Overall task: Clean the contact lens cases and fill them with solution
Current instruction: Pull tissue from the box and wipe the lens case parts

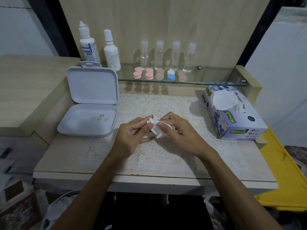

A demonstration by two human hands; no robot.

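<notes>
Now L hand (132,131) & R hand (176,128) pinching tissue (155,124) around prob. a pink case.

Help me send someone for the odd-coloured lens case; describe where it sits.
Look at the glass shelf against the wooden back panel. Five lens cases lie in a row along it; the blue-and-white lens case is fourth from the left, the only one not pink.

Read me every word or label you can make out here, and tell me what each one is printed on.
"EAM EYE": labelled solution bottle, word cut off at its left.
"Mysoft": tissue box, on its top and its front.
Small red words on the box front: blurred.
Print on the plain white bottle: too small.
</notes>
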